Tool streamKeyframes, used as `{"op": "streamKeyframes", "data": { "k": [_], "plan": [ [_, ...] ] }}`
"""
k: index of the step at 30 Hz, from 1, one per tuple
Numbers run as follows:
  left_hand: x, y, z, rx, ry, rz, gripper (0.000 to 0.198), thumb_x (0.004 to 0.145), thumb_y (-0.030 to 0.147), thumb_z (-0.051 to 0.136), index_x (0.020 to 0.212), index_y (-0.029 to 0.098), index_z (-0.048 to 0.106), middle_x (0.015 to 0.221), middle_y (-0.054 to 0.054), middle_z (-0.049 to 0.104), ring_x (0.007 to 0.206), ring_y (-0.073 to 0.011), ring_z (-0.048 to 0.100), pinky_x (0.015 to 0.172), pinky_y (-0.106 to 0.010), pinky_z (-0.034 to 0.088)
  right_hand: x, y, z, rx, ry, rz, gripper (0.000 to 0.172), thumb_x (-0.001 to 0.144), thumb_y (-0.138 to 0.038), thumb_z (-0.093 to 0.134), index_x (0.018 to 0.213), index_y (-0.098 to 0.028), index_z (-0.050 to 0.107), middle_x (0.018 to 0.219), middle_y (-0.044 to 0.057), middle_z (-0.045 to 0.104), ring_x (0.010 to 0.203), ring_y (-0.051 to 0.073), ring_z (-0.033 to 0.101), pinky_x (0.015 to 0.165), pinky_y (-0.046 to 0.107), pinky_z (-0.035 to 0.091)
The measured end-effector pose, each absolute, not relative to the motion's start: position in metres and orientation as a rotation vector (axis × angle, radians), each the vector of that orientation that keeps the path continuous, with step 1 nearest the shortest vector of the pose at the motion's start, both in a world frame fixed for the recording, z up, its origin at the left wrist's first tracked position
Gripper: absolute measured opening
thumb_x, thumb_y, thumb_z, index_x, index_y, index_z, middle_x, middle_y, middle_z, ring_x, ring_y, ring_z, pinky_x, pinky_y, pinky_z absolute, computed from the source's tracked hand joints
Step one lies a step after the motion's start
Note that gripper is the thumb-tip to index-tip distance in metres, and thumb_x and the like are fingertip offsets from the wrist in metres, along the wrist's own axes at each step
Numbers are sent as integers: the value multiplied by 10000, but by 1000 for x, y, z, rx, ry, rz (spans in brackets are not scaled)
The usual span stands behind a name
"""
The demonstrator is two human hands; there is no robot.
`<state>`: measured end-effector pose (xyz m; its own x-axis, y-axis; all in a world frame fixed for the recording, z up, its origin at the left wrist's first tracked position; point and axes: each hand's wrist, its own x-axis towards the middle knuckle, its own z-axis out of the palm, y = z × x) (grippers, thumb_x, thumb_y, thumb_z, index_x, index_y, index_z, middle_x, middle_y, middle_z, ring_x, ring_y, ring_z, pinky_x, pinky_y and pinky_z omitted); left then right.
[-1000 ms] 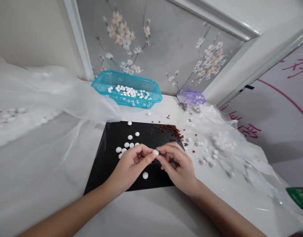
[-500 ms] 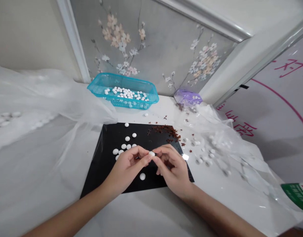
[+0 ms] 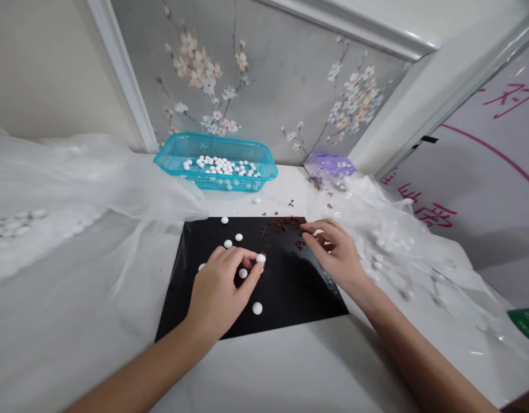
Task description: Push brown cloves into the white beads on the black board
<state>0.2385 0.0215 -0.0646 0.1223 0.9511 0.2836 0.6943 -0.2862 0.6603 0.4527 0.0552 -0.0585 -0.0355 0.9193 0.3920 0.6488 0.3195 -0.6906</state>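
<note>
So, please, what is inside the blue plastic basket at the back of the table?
The turquoise mesh basket holds many small white round pieces in a heap. The pieces on top cover the lower ones and the basket floor, so I cannot see what lies beneath them.

Clear plastic sheeting (image 3: 389, 241) lies below a floral wall panel (image 3: 264, 86).

And there they are, the left hand (image 3: 217, 292) and the right hand (image 3: 337, 258), both bare, with long slim fingers (image 3: 236, 251) tapering neatly! Smooth, bare forearms (image 3: 419, 344) run straight out through the bottom corners!
</note>
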Motion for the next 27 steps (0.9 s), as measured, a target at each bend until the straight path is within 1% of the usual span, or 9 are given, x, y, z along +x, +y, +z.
{"op": "streamKeyframes", "data": {
  "k": [5,9,13,18,20,22,25,27],
  "plan": [
    [233,30,-68,2255,1695,822,176,837,333,507,817,224,643,717,2,586,710,-167,489,624,-292,366,463,62,-63,-1557,-2002,436,158,783,-234,524,883,-191,637,857,30,558,514,83,461,517,251,420],
    [234,29,-71,2351,1738,752,175,841,308,499,860,232,655,792,-3,623,741,-183,506,666,-329,356,472,66,-62,-1781,-1960,281,204,777,-197,490,919,-185,635,904,34,575,513,92,473,571,273,427],
    [237,25,-73,2483,1769,748,182,855,300,479,857,223,644,837,-11,636,766,-198,524,698,-356,334,484,71,-60,-1996,-1925,146,251,771,-162,471,966,-175,628,966,39,581,512,93,486,573,278,403],
    [235,26,-69,2547,1818,797,139,830,272,499,884,197,602,884,-36,606,781,-203,529,690,-341,344,486,72,-60,-2019,-1952,153,219,787,-237,494,943,-184,638,944,35,597,540,104,509,573,270,399],
    [233,27,-67,2577,1864,790,131,827,265,486,862,179,577,862,-48,590,761,-203,528,664,-330,350,484,70,-59,-1990,-1988,172,212,782,-264,506,929,-192,640,935,35,602,544,108,512,576,272,402],
    [231,27,-66,2600,1885,747,143,831,286,466,816,171,550,791,-45,575,714,-197,527,622,-317,346,483,69,-57,-1970,-2033,194,191,764,-265,525,900,-196,641,924,34,608,550,114,517,566,272,398],
    [232,25,-67,2628,1861,649,198,833,338,452,739,178,521,682,-30,555,637,-183,521,560,-304,317,483,68,-56,-1925,-2099,229,130,739,-220,539,818,-194,640,878,30,623,548,117,513,558,267,392],
    [233,23,-68,2672,1828,613,199,831,335,453,729,180,524,652,-29,557,614,-181,521,550,-304,309,483,69,-56,-1916,-2113,252,112,743,-188,523,766,-197,632,847,24,629,552,119,512,553,258,387]
  ]
}}
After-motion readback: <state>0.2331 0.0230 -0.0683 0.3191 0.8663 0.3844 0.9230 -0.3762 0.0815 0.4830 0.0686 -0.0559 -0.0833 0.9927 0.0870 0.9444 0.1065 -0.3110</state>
